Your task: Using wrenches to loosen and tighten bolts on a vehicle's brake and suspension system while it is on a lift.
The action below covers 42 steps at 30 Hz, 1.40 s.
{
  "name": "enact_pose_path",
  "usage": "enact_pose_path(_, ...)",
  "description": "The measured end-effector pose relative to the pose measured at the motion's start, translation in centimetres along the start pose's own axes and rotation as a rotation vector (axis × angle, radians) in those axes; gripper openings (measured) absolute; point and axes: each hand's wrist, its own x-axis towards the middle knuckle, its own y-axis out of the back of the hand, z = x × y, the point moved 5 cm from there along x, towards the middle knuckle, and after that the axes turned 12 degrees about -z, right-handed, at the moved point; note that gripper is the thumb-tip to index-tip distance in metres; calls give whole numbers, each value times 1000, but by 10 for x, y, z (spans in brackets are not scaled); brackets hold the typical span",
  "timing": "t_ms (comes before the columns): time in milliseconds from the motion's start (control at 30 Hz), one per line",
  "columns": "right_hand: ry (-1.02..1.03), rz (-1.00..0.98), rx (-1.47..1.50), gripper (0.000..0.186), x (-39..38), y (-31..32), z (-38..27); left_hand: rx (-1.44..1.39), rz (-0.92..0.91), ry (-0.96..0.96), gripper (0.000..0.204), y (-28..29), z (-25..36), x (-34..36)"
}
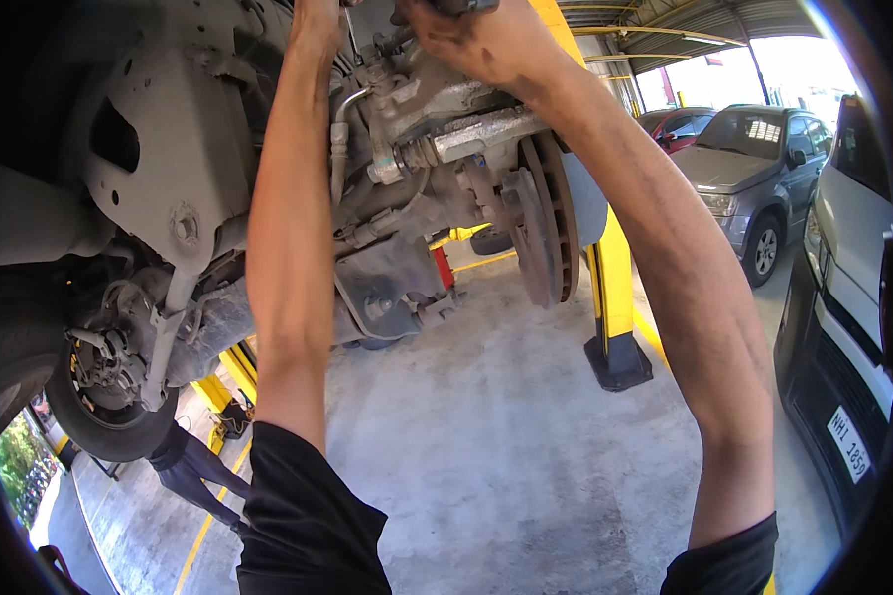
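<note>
Underfoot, grey concrete workshop floor (526, 436)

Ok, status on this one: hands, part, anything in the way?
Both hands raised under lifted car. Right hand on a dark tool at the top edge, above the caliper. Left hand mostly out of frame. Brake disc bare, nothing blocking.

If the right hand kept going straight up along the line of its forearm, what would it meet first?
Probably the dark part at the picture's top edge that the right hand already touches, above the brake caliper. Depth is unclear, and the fingers are partly cut off there.
</note>
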Motion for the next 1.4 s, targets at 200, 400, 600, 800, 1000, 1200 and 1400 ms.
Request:
enact_pose_path(200,-171,93,246,15,11,1,-4,167,162,27,39,16,27,22)
enact_pose_path(400,-160,85,-141,32,8,-12,4,62,177,166,39,0,0,32)
enact_pose_path(600,-459,-197,353,31,12,-30,-19,0,193,33,31,35,25,34)
enact_pose_path(800,-608,-240,14,39,34,-33,-28,27,67,118,31,3,16,37)
enact_pose_path(1000,-382,11,64,40,9,-51,0,30,131,111,36,-7,26,27)
enact_pose_path(1200,-526,147,89,34,19,-40,46,148,65,61,40,14,26,39)
enact_pose_path(1400,-515,47,228,33,37,-32,46,-419,-269,441,38,36,17,60)
